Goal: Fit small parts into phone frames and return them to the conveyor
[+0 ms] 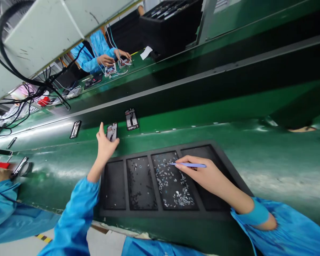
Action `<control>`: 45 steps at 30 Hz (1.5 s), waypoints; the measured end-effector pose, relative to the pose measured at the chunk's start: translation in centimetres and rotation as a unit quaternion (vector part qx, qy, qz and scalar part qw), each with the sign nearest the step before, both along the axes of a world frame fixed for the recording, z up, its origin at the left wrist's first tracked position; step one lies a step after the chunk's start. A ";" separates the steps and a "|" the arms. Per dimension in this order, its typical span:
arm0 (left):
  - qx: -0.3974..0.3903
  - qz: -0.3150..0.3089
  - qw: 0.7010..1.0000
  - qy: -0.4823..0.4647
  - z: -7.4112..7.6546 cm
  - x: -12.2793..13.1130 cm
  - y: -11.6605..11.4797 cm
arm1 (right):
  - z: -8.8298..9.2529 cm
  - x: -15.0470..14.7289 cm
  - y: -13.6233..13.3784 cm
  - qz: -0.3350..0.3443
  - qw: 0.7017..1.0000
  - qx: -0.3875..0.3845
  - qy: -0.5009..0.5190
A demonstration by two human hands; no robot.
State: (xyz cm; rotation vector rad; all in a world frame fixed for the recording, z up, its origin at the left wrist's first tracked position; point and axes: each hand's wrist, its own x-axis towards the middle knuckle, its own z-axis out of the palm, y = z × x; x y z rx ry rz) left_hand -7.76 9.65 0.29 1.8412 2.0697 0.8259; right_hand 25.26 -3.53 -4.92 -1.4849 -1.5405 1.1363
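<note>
My right hand (202,174) is closed around purple tweezers (190,165), whose tip is over the third compartment of a black tray (124,185). Many tiny silvery and clear pieces (173,181) lie scattered in that compartment. My left hand (105,145) reaches over the tray's far edge, thumb and index finger spread around an opened phone body (112,132). That phone body shows a grey inside with a dark strip. Whether the fingers touch it is hard to tell. A similar phone body (131,119) lies just beyond, to the right.
Another phone body (75,129) lies on the green belt farther left. A co-worker's hand (1,174) holds a tool at the left edge. Across the line, another person's hands (106,60) handle wired parts. Black cables (29,83) hang at upper left; a black bin (170,32) stands opposite.
</note>
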 end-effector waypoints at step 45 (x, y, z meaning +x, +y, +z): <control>-0.079 0.008 0.995 0.057 -2.5 11.4 -24.3 | 1.9 -1.6 -1.4 -0.050 0.978 0.203 -0.001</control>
